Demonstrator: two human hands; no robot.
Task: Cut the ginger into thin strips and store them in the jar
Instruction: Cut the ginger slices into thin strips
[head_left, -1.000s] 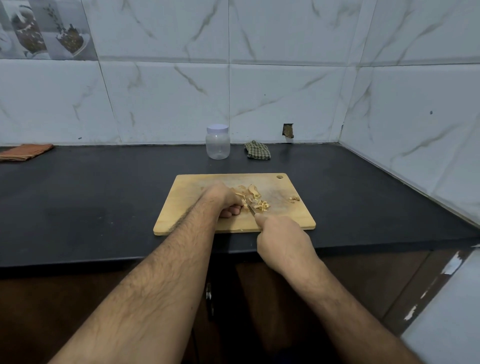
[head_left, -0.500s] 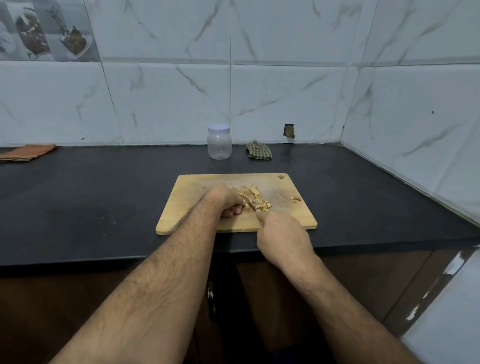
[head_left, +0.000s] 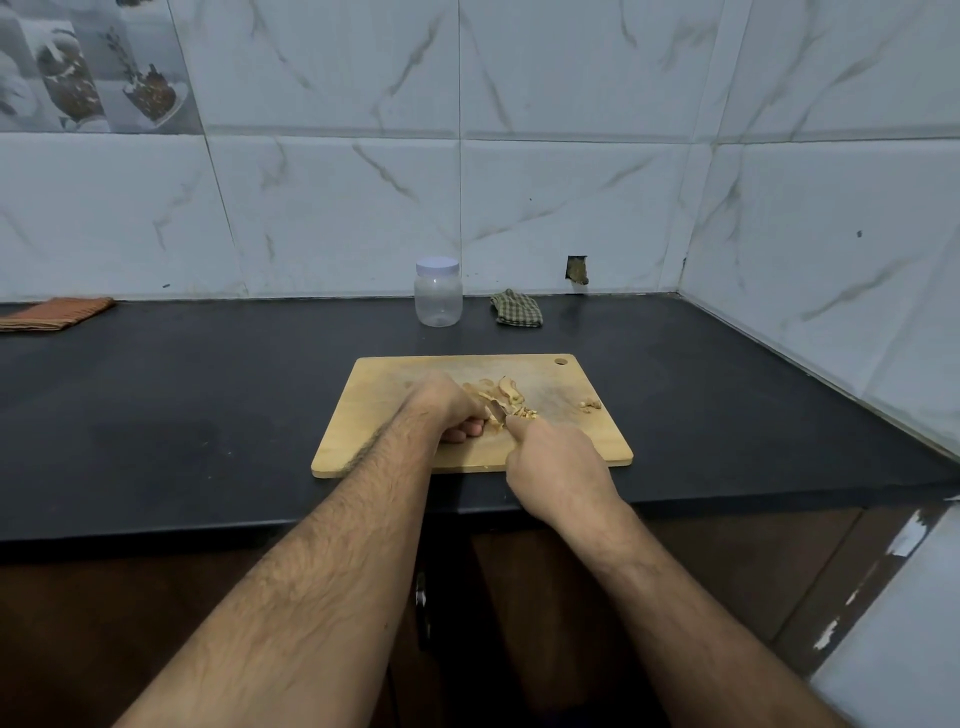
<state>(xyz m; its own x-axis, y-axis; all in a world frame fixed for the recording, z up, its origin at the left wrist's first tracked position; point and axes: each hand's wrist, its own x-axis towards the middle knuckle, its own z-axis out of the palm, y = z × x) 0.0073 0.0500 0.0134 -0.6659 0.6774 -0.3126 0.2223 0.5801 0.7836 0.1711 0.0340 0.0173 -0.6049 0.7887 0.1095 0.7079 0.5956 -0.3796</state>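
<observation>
Knuckles first: your right hand, at the near edge of the wooden cutting board, is clenched round a knife, only a sliver of blade showing. Just left of it on the board, your left hand curls down, pinning the ginger. Those tucked fingertips sit right beside the edge, so one slip on a fibrous, knobbly slice could nick them. Pale curled slices and short strips lie mid-board; a few crumbs sit toward its right. Beyond the board, well apart, stands the clear plastic jar, white lid on, looking empty. A checked cloth lies beside it.
</observation>
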